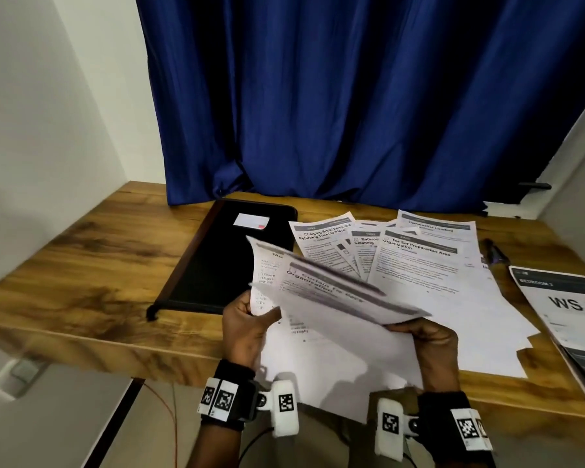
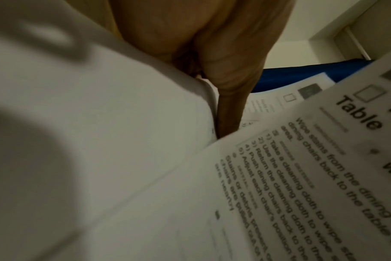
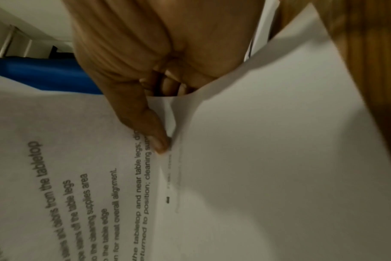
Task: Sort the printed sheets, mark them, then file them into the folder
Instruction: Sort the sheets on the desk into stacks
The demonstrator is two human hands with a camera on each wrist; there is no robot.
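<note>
Both hands hold a small stack of printed sheets [image 1: 335, 349] above the table's near edge. My left hand [image 1: 254, 309] grips the stack's left edge, and its thumb [image 2: 230, 106] lies between pages. My right hand [image 1: 416, 329] pinches the lifted top sheet [image 1: 331, 292], which is blurred and tilted up; its thumb [image 3: 154, 134] presses on the paper. More printed sheets [image 1: 419, 265] lie fanned out on the wooden table [image 1: 81, 265] behind the hands. The black folder [image 1: 230, 251] lies shut on the table to the left of them, with a white label on its cover.
A dark pen [image 1: 495, 253] lies to the right of the fanned sheets. A printed booklet [image 1: 571, 315] marked "WS 07" rests at the table's right edge. A blue curtain [image 1: 352, 113] hangs behind the table. White walls stand at both sides.
</note>
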